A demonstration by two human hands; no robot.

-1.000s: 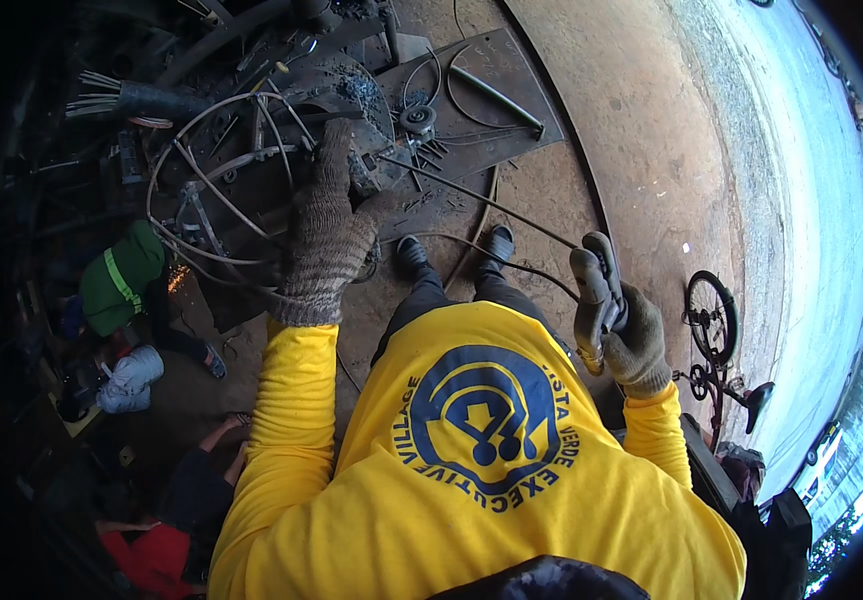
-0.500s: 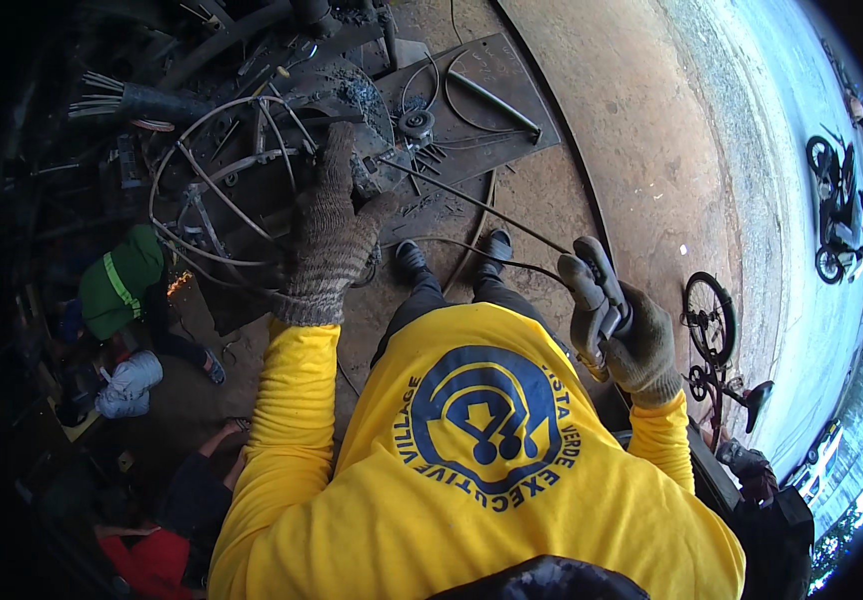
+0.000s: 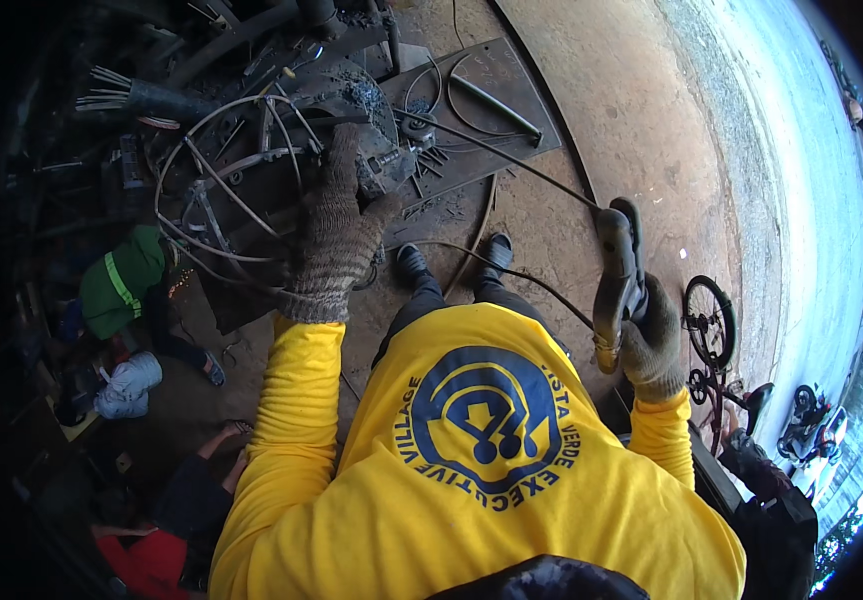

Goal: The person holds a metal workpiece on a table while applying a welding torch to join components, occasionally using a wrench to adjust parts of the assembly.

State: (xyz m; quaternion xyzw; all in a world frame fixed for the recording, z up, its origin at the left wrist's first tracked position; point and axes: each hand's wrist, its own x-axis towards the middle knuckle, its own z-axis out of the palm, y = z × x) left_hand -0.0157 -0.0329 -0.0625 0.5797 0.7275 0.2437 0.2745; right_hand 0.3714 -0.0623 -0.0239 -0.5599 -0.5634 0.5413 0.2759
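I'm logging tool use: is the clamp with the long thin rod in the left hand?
No, the gloved right hand grips that clamp.

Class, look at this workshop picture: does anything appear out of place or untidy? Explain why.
Yes. Several short dark rods lie scattered at differing angles on the metal plate, and loose dark debris is strewn nearby; both look like leftovers rather than things set in place.

Rough knit gloves point(image 3: 330, 245), perhaps matt-metal clamp point(image 3: 619, 265)
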